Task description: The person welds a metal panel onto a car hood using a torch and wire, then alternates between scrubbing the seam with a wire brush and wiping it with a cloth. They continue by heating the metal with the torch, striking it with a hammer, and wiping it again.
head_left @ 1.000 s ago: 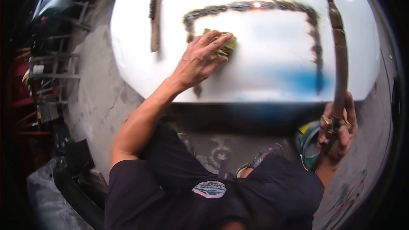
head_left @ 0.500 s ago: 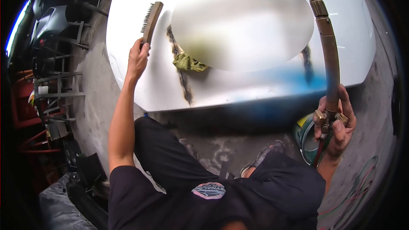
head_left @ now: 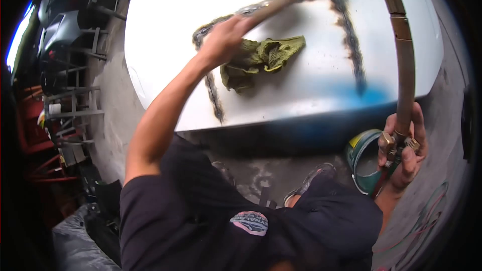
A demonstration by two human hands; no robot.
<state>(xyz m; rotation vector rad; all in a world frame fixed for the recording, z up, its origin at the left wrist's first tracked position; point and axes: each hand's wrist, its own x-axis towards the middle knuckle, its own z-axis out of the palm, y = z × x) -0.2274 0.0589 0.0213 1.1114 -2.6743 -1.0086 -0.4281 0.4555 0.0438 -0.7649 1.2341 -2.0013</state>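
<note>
My left hand point(head_left: 224, 41) is closed around the handle of a wooden wire brush point(head_left: 273, 8), blurred by motion. The brush lies over the dark scorched seam point(head_left: 346, 20) on a white metal panel point(head_left: 165, 45); whether its bristles touch is too blurred to tell. Just below and right of that hand, a crumpled olive cloth point(head_left: 283, 52) rests on the panel. My right hand point(head_left: 405, 155) grips a brass-coloured torch point(head_left: 404, 65) near its valve knobs, and the torch stands up along the panel's right side.
A green bucket point(head_left: 357, 158) stands on the floor beside my right hand. Hoses point(head_left: 427, 221) lie on the floor at the lower right. Metal stands point(head_left: 75, 105) and dark parts line the left side. A blue smudge covers part of the panel's front edge.
My left hand has swung right and over the panel with the brush. The grey oval blur over the panel is gone, showing more seam and cloth. My right hand and the torch have shifted slightly right.
</note>
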